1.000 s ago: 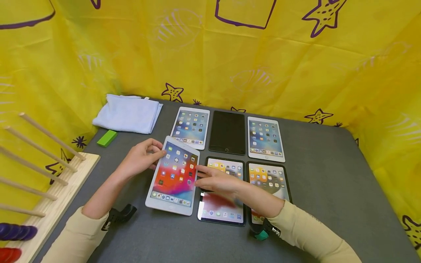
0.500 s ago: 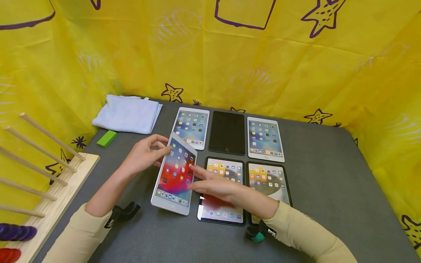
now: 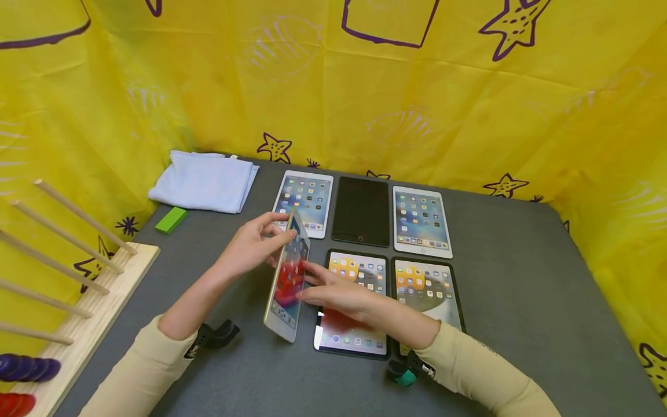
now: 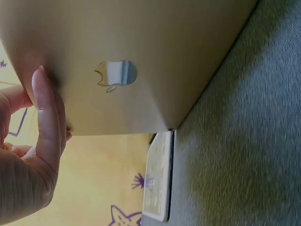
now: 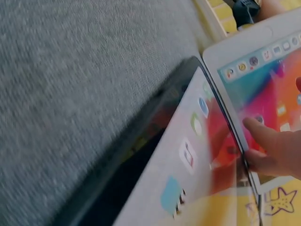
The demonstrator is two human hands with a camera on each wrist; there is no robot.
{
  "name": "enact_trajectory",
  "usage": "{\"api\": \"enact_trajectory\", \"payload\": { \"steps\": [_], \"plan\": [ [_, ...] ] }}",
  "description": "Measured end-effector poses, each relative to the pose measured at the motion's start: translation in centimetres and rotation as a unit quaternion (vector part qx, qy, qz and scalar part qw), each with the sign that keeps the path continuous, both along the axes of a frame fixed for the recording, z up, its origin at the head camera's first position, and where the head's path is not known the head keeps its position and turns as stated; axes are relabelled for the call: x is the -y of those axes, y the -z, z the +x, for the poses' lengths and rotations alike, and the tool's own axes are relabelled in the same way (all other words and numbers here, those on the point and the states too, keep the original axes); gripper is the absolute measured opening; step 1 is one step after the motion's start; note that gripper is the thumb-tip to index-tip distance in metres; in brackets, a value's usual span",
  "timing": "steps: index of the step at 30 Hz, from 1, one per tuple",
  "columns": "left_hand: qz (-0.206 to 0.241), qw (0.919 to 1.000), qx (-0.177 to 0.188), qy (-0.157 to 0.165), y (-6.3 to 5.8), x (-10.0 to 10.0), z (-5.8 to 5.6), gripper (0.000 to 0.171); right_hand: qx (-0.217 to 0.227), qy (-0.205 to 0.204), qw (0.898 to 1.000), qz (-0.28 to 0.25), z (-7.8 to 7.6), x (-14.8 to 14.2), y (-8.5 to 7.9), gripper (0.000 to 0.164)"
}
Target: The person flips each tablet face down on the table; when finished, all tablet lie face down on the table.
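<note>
A white-fronted tablet (image 3: 292,272) stands steeply tilted near the table's middle, its lit red and blue screen facing right. My left hand (image 3: 255,246) pinches its upper left edge, thumb on the front and fingers behind. In the left wrist view the gold back (image 4: 160,42) with a shiny apple logo shows, the fingers of the left hand (image 4: 44,136) lying against it. My right hand (image 3: 341,294) touches the screen side near the right edge with extended fingertips. Under that hand lies a black-rimmed tablet (image 3: 359,341) with a lit screen, flat on the table.
Behind lie two white tablets (image 3: 315,194) (image 3: 421,220) with a dark-screened black tablet (image 3: 361,211) between them. Another black-rimmed tablet (image 3: 429,284) is partly under the right forearm. At left are a folded blue cloth (image 3: 205,182), a green block (image 3: 171,220) and a wooden peg rack (image 3: 132,255).
The held tablet has turned from nearly facing the head camera to almost edge-on. My left hand has moved right with its edge; my right hand has shifted slightly left.
</note>
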State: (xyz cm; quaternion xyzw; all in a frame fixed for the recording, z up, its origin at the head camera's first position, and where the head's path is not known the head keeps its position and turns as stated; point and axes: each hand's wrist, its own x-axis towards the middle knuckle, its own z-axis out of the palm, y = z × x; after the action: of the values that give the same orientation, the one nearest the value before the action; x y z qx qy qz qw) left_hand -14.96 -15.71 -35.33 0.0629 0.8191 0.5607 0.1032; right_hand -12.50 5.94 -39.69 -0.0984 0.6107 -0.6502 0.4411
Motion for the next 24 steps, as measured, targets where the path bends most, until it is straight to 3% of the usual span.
{"api": "enact_trajectory", "payload": {
  "steps": [4, 8, 11, 16, 20, 24],
  "plan": [
    [0.011, 0.9999, -0.002, 0.004, 0.0, -0.8, 0.1, 0.058, -0.032, 0.002, 0.999, 0.004, -0.4, -0.4, 0.0, 0.069],
    [0.018, 0.9998, -0.002, 0.006, 0.1, -1.2, 0.1, 0.057, -0.109, 0.027, 0.994, 0.016, -1.2, -0.6, -0.4, 0.061],
    [0.020, 0.9998, -0.001, 0.005, 0.1, -1.4, 0.0, 0.057, -0.169, 0.076, 0.982, 0.024, -2.0, -0.4, -0.9, 0.055],
    [0.030, 0.9995, 0.006, 0.007, 0.1, -1.8, 0.0, 0.058, -0.254, 0.155, 0.954, 0.022, -3.4, 0.3, -1.8, 0.048],
    [0.033, 0.9993, 0.013, 0.006, 0.2, -2.0, 0.0, 0.060, -0.279, 0.182, 0.942, 0.033, -4.2, 0.8, -2.1, 0.045],
    [0.035, 0.9992, 0.015, 0.006, 0.3, -2.1, 0.0, 0.063, -0.267, 0.195, 0.943, 0.040, -4.9, 1.3, -2.2, 0.045]
  ]
}}
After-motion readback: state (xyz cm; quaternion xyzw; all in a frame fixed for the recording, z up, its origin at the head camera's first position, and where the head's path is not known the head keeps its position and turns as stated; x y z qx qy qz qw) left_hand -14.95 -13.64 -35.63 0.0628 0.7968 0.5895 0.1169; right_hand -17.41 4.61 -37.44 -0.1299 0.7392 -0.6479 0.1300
